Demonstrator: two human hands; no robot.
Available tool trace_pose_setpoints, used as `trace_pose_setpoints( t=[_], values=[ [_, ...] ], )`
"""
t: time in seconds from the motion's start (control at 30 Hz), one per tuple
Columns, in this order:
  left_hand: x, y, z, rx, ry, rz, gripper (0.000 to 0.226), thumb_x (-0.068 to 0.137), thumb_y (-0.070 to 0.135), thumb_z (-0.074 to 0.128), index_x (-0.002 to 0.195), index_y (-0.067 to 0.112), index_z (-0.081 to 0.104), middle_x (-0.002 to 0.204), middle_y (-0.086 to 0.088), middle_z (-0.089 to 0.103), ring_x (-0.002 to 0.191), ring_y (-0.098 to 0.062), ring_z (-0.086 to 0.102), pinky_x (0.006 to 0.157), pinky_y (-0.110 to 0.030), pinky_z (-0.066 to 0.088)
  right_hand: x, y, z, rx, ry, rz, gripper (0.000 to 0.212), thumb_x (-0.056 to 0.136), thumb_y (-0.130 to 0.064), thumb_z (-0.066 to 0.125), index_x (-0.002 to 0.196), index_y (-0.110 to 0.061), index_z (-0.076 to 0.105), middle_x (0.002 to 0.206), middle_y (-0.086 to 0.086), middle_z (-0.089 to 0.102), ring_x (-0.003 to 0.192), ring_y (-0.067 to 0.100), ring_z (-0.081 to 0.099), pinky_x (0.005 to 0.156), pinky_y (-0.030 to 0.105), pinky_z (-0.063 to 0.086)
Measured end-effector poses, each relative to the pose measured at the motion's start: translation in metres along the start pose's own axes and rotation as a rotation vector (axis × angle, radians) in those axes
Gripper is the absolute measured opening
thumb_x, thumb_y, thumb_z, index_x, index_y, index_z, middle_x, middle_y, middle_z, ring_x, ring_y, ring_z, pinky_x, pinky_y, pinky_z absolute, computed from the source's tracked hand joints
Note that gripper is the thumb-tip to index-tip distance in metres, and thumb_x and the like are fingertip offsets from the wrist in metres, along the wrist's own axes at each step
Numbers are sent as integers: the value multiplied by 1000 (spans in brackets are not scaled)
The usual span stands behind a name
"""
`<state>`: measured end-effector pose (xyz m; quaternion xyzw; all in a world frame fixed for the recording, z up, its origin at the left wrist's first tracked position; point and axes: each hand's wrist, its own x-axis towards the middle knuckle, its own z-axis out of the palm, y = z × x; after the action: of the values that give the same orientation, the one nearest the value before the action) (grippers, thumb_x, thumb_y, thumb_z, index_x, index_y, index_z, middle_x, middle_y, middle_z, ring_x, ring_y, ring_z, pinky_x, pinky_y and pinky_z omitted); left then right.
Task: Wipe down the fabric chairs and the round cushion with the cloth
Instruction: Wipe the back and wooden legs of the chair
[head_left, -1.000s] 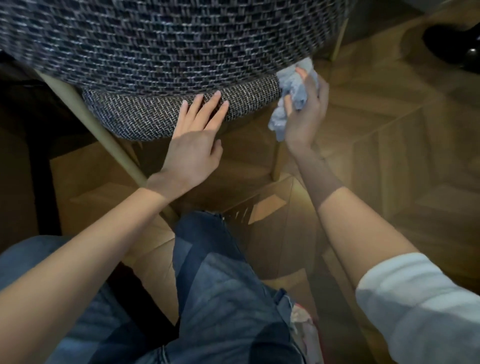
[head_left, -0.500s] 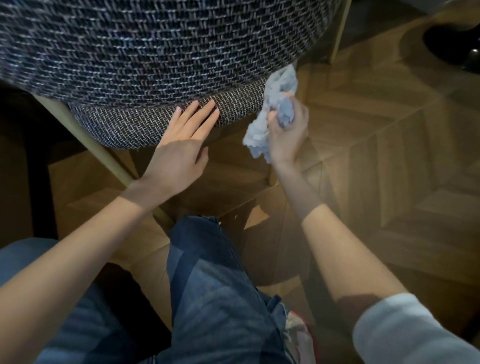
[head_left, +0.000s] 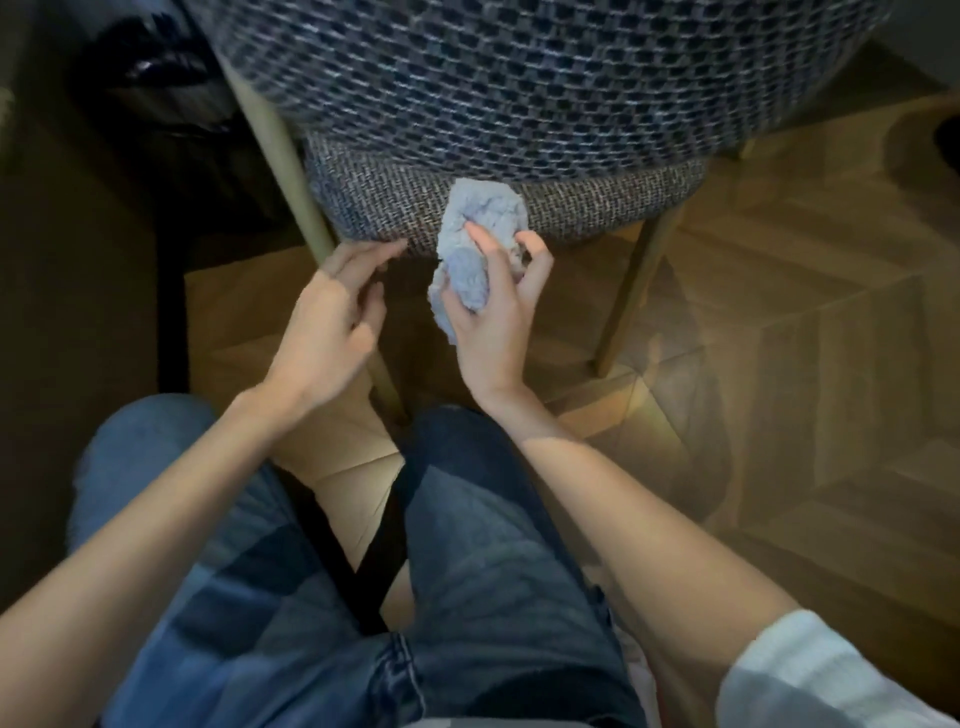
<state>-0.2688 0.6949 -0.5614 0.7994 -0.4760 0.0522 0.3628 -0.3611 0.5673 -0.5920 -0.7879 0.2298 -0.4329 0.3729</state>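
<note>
A fabric chair fills the top of the view: a dark blue checked weave on its back (head_left: 519, 78) and a grey tweed seat edge (head_left: 597, 200) below it. My right hand (head_left: 498, 317) grips a crumpled light blue cloth (head_left: 485, 218) and presses its upper part against the grey seat edge near the middle. My left hand (head_left: 327, 322) is just left of it with fingers spread, blurred, its fingertips at the lower rim of the seat edge and holding nothing.
Tan chair legs run down at the left (head_left: 280, 156) and right (head_left: 628, 301). Below lies a wooden herringbone floor (head_left: 805, 364). A dark object (head_left: 156, 88) sits at the upper left. My knees in blue jeans (head_left: 467, 545) are in the foreground.
My right hand has carried the cloth leftwards from the seat's right corner to the middle of the grey edge. My left hand has slipped off the seat edge and down. The view shifted right.
</note>
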Motion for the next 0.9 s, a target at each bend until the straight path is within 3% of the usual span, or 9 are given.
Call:
trace_pose_setpoints(
  t=[0.07, 0.17, 0.3, 0.5, 0.57, 0.63, 0.73, 0.8, 0.9],
  values=[
    [-8, -9, -2, -82, 12, -73, 49, 88, -4, 43, 134, 10, 52, 122, -8, 57, 109, -15, 54, 94, -12, 37, -4, -5, 4, -36, -62, -40, 56, 73, -2, 77, 126, -11, 60, 134, 18, 33, 131, 31, 36, 110, 42, 37],
    [-22, -25, -13, -183, 78, -188, 45, 91, -2, 43, 132, 13, 54, 119, -1, 57, 109, -16, 56, 98, -26, 44, -8, -22, 22, -100, -128, -109, 65, 72, 0, 78, 131, -14, 57, 138, 19, 32, 133, 32, 31, 114, 29, 25],
    [-30, -37, -31, -283, 143, -241, 42, 95, -3, 44, 133, 12, 52, 124, -2, 58, 109, -7, 57, 95, -13, 43, -12, -38, 46, -192, -189, -180, 73, 74, 4, 74, 140, -16, 48, 143, 7, 17, 136, 29, 23, 116, 20, 15],
    [-28, -50, -49, -443, 104, -334, 38, 99, 10, 47, 137, 14, 48, 130, 1, 56, 116, -9, 56, 98, -31, 49, -15, -50, 66, 41, -457, -176, 60, 88, 5, 60, 141, -19, 46, 147, 20, 25, 139, 27, 27, 117, 34, 27],
    [-31, -55, -54, -530, 74, -396, 43, 99, 14, 51, 140, 14, 41, 136, -1, 52, 123, -8, 51, 102, -34, 47, -11, -59, 69, 105, -493, -120, 49, 93, -3, 57, 139, -16, 49, 146, 16, 29, 138, 22, 32, 113, 28, 34],
    [-35, -61, -58, -566, 72, -413, 52, 96, 13, 55, 144, 9, 35, 140, -4, 47, 124, -7, 48, 102, -26, 46, -7, -66, 71, 156, -547, -39, 43, 96, -10, 56, 139, -14, 49, 144, 12, 38, 133, 16, 39, 107, 17, 37],
    [-40, -72, -64, -596, 96, -434, 57, 93, 3, 58, 144, 9, 33, 141, -6, 44, 119, -7, 54, 89, -17, 50, -2, -70, 73, 272, -648, 86, 40, 99, -11, 51, 139, -8, 47, 142, 8, 48, 130, 11, 45, 108, 22, 39],
    [-39, -78, -71, -523, 167, -450, 51, 92, -3, 55, 139, 12, 42, 133, 0, 49, 110, 2, 56, 85, -14, 49, 2, -69, 68, 251, -620, 78, 35, 99, -11, 51, 134, -7, 53, 136, 8, 53, 124, 7, 49, 105, 16, 38],
    [-33, -88, -83, -440, 270, -452, 44, 91, -8, 48, 128, 13, 56, 124, 5, 57, 99, 10, 54, 84, -10, 44, 12, -66, 57, 11, -378, -70, 23, 96, -16, 57, 110, 0, 66, 114, 11, 57, 103, 7, 51, 88, 12, 39]
  ],
)
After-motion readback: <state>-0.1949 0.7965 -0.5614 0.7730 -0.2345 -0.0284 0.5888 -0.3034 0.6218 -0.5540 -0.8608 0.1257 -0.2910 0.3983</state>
